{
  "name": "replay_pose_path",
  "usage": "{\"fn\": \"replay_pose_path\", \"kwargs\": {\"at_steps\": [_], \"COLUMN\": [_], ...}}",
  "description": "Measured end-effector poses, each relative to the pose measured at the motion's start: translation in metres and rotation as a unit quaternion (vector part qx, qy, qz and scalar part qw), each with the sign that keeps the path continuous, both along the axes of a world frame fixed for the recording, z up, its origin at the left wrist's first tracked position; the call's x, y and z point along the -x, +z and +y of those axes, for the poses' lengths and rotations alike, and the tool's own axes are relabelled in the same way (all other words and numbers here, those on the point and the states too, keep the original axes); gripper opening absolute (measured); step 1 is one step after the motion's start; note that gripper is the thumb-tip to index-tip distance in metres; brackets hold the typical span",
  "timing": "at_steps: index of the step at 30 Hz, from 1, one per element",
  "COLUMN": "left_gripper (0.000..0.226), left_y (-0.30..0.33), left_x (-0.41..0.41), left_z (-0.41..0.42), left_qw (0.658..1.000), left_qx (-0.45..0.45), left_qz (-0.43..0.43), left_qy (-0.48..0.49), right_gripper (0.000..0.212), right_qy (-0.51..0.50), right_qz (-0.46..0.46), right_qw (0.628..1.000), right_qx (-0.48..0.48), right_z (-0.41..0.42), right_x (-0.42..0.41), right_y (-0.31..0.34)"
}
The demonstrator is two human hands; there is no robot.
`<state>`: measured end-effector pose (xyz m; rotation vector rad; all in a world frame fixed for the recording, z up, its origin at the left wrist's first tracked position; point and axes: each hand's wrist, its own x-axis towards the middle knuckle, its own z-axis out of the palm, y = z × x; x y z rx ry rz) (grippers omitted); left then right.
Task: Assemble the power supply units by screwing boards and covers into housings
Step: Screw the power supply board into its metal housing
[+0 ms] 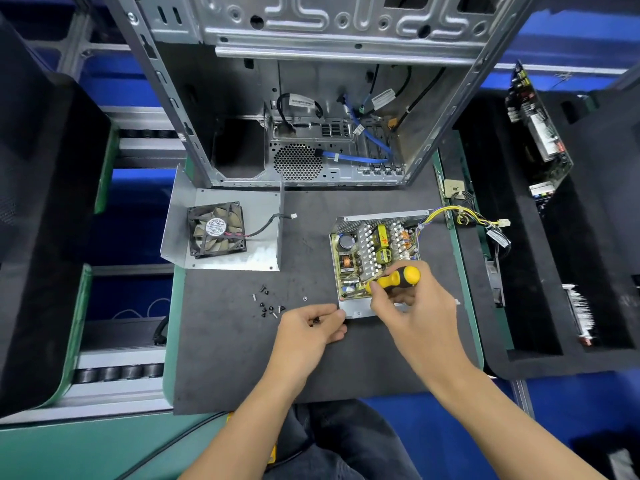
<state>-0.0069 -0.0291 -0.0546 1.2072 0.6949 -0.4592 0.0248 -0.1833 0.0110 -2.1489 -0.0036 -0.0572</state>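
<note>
Dark foam mat (242, 358) on a green-edged bench, open computer chassis (311, 98) behind. Fan cover (256, 244), rigid sheet metal, lies left of the housing (356, 311), which carries 1 fragile board (367, 251) (best held by the housing's metal rim). Right hand (412, 306) grips the screwdriver (398, 278) over the board's near edge; left hand (311, 327) pinches small screws beside the loose screws (268, 306), light and easily dropped.

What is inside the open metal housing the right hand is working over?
The housing holds a circuit board with heatsinks, a capacitor, coils and a yellow transformer. The right hand and its screwdriver cover the board's near right corner, so any screw there is hidden.
</note>
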Motion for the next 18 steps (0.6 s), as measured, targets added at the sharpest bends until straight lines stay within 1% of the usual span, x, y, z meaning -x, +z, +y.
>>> {"fn": "replay_pose_path", "kwargs": {"at_steps": [3, 6, 13, 18], "left_gripper": [0.014, 0.014, 0.017, 0.019], "left_y": [-0.001, -0.001, -0.001, 0.001], "left_x": [-0.001, -0.001, -0.001, 0.0], "left_z": [0.0, 0.001, 0.002, 0.003], "left_qw": [1.0, 1.0, 1.0, 1.0], "left_qx": [-0.005, -0.006, -0.001, 0.008], "left_qz": [0.001, 0.003, 0.001, -0.002], "left_qy": [-0.015, -0.018, -0.026, -0.031], "right_gripper": [0.027, 0.029, 0.024, 0.023], "right_qy": [0.003, 0.019, 0.073, 0.09], "right_qz": [0.004, -0.005, -0.046, -0.043], "right_qw": [1.0, 1.0, 0.993, 0.985], "right_qx": [-0.001, 0.01, 0.075, 0.137], "right_z": [0.001, 0.003, 0.011, 0.015], "right_x": [0.0, -0.001, 0.0, 0.001], "right_y": [-0.001, -0.002, -0.002, 0.011]}}
